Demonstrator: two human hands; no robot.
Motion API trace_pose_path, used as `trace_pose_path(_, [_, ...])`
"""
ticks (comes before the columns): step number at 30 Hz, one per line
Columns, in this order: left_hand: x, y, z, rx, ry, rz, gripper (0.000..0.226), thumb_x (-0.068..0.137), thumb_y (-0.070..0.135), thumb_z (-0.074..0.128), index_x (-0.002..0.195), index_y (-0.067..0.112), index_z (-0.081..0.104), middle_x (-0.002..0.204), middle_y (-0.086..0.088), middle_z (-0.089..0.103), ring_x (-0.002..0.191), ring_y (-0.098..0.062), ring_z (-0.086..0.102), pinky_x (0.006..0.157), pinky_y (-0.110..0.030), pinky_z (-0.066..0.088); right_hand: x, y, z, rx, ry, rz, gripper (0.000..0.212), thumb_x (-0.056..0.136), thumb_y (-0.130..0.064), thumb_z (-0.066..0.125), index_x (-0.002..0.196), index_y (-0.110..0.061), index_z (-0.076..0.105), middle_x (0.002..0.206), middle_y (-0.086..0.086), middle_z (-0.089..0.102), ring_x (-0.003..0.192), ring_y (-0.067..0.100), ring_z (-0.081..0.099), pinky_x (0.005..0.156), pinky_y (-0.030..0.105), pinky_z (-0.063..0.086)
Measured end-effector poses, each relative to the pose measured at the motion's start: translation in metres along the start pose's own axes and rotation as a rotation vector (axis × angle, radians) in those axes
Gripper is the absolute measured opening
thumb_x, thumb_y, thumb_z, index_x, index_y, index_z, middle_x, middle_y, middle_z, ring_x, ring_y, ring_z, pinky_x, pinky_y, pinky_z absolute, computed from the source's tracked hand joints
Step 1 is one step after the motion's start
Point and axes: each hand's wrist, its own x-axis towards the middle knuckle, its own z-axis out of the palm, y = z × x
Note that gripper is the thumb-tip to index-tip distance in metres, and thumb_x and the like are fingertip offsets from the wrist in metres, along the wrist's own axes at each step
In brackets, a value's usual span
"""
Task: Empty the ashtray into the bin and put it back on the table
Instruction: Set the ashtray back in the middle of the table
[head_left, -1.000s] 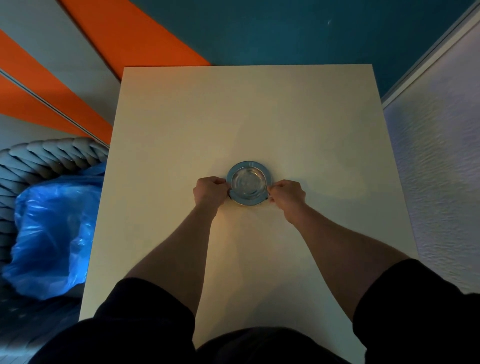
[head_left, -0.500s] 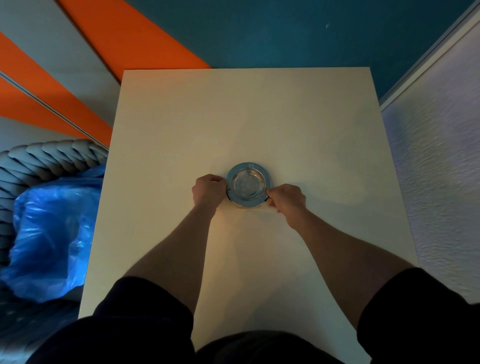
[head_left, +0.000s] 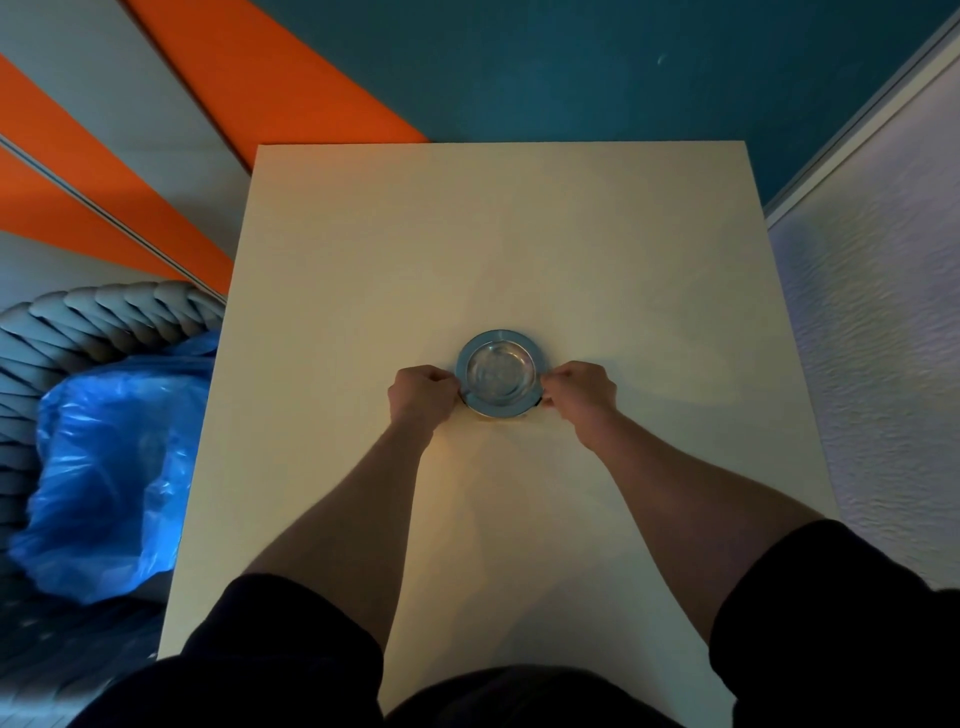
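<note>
I'm curling my left hand (head_left: 423, 393) and right hand (head_left: 580, 391) round opposite edges of the ashtray (head_left: 501, 372), pinching its rim, w/ the ashtray sitting mid-frame on the table (head_left: 519, 234). Fingertips tucked under, can't see them. Bin (head_left: 104, 457), lower left, is partly cut off.

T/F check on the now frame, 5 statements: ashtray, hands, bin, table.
1. The ashtray sits on the table. True.
2. Only one hand touches it. False: the left hand and right hand each hold an opposite side of its rim.
3. The bin, lined with a blue bag, stands to the person's left of the table. True.
4. The ashtray is upside down. False: its bowl faces up.
5. A cup stands beside the ashtray. False: nothing else is on the table.
</note>
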Motion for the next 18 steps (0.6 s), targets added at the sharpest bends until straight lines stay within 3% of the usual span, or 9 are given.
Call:
trace_pose_path(6, [0.0001,0.0001,0.0006,-0.02,-0.001,-0.004,0.014,0.077,0.011,0.069,0.067,0.02,0.072,0.068,-0.008,0.072,0.058,-0.022,0.062,0.068,-0.038,0.06,0.0003,0.0051,0.0012,-0.013,0.0,-0.01,0.023,0.08,-0.019,0.058,0.06,-0.019,0.067,0.076,0.009,0.077,0.082,0.028,0.074,0.079,0.045,0.06])
trace_pose_path(9, [-0.0009,0.0014,0.0007,-0.033,0.008,-0.013,0.009,0.076,0.015,0.071,0.069,0.02,0.072,0.068,-0.006,0.073,0.058,-0.021,0.063,0.068,-0.038,0.06,0.0009,0.002,0.0001,-0.061,-0.026,-0.009,0.02,0.08,-0.021,0.058,0.07,-0.012,0.073,0.078,0.009,0.077,0.082,0.029,0.073,0.083,0.043,0.058])
trace_pose_path(13, [-0.001,0.0042,0.0019,-0.043,0.026,-0.004,0.005,0.076,0.021,0.073,0.073,0.023,0.072,0.077,-0.006,0.075,0.062,-0.021,0.065,0.068,-0.036,0.061,0.0045,-0.0039,-0.0011,-0.121,-0.041,-0.028,0.031,0.086,-0.027,0.053,0.092,-0.005,0.075,0.096,0.015,0.076,0.094,0.033,0.07,0.09,0.043,0.055])
trace_pose_path(18, [0.0018,0.0035,0.004,-0.028,0.035,-0.003,0.012,0.078,0.016,0.072,0.07,0.025,0.071,0.076,-0.007,0.074,0.062,-0.023,0.065,0.07,-0.039,0.061,0.0052,0.0027,0.003,-0.031,0.008,-0.034,0.023,0.085,-0.024,0.058,0.092,-0.013,0.077,0.092,0.012,0.077,0.093,0.032,0.071,0.089,0.043,0.056])
